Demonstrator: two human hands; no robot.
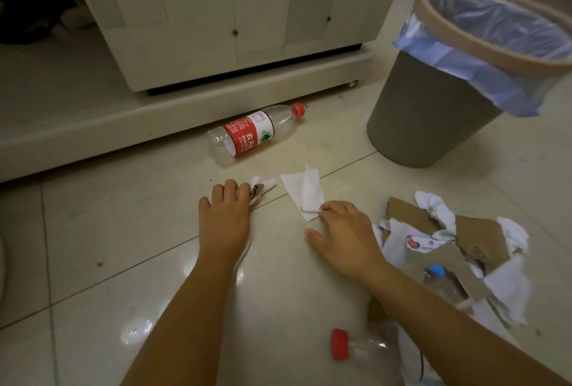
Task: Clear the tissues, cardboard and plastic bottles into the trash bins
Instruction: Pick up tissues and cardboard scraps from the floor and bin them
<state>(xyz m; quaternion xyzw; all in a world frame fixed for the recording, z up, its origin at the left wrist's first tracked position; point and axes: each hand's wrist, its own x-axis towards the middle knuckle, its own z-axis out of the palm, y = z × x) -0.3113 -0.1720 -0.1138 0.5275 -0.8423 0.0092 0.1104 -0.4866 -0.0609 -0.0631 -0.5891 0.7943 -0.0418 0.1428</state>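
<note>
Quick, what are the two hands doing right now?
Left hand: gripping a crumpled tissue.
Right hand: pinching a flat tissue.

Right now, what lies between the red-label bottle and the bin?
Only bare floor tile between the red-label bottle and the bin, in the head view.

I note a tiled floor (130,230) bearing a red-labelled bottle (250,134), flat tissue (305,192), cardboard pile (448,246) and lined bin (433,119).
</note>
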